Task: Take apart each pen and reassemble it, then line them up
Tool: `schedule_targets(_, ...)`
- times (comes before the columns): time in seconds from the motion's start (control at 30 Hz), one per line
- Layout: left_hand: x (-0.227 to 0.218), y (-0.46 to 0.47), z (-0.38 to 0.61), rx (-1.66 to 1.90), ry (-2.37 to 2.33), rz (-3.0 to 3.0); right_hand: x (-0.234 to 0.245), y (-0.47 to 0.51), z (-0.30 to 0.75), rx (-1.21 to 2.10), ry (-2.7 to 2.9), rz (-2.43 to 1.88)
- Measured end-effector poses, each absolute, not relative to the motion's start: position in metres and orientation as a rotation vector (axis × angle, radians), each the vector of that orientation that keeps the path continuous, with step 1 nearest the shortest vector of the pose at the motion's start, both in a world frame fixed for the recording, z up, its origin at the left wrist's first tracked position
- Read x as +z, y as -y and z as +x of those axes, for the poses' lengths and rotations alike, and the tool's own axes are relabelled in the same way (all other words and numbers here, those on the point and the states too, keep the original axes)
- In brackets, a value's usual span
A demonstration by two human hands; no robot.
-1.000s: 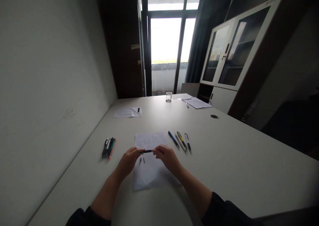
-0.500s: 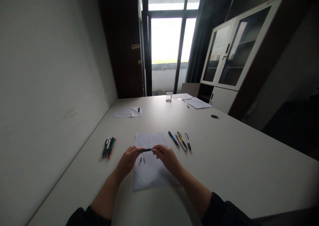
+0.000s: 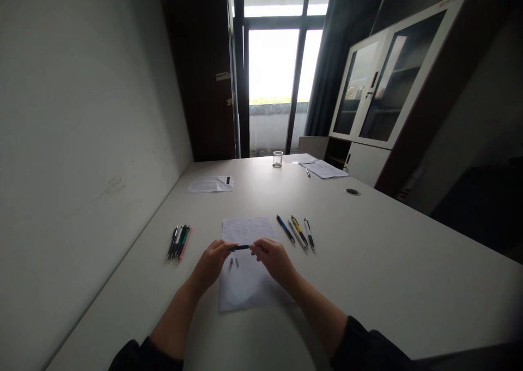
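Both hands hold one dark green pen level above a written sheet of paper. My left hand pinches its left end and my right hand pinches its right end. Two small pen parts lie on the paper just below the pen. A row of several pens lies to the left of the paper, and another group of pens lies to the right.
The white table runs along a wall on the left. Farther back are a sheet with a small dark object, a glass, more papers with a pen and a cable hole. A cabinet stands at the right.
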State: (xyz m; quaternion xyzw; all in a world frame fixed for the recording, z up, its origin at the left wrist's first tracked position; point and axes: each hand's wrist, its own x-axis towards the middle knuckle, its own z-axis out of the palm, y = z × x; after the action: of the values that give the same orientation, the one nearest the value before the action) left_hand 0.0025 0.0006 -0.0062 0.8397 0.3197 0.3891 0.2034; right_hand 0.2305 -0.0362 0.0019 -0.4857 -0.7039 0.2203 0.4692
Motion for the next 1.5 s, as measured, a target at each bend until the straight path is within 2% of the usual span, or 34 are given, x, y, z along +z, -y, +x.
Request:
schedule_targets(0.23,-0.003,-0.001,0.001,1.126,-0.914,2.284,0.002,0.036,0.232,0.514,1.775,-1.242)
schedule_targets(0.67,-0.014,-0.006,-0.005,1.109,-0.948,2.106,-0.015,0.021,0.210,0.408,2.209,-1.297)
schedule_targets(1.0,-0.014,-0.005,-0.003,1.057,-0.908,2.008,-0.030,0.014,0.205,0.433,2.156,-1.324)
schedule_targets(1.33,-0.015,-0.005,-0.004,1.031,-0.935,1.982,-0.017,0.017,0.205,0.587,1.998,-1.284)
schedule_targets(1.5,-0.015,-0.007,-0.005,1.045,-0.943,2.010,-0.005,0.017,0.221,0.711,1.718,-1.226)
